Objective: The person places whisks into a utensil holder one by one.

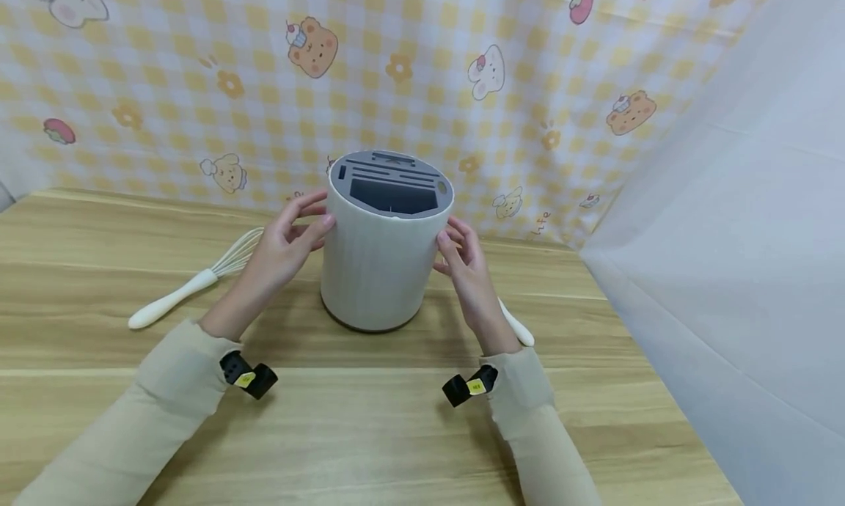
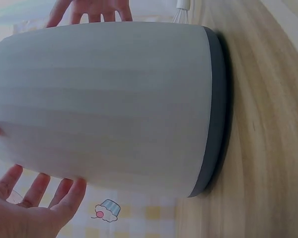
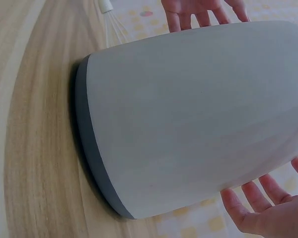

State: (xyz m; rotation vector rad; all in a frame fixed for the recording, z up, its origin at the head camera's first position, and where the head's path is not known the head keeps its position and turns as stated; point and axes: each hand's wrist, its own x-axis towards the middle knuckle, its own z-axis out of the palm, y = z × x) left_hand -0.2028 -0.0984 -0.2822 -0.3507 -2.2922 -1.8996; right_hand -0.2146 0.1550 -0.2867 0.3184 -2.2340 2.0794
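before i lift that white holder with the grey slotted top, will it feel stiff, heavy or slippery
The white holder is probably stiff: its round wall shows no dent where the left hand and right hand touch it. It may be light for its size, since the grey top has a large opening. Its smooth-looking side could be slippery.

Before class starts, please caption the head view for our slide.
Left hand and right hand hold a pale slotted container at a wooden table, a whisk nearby.
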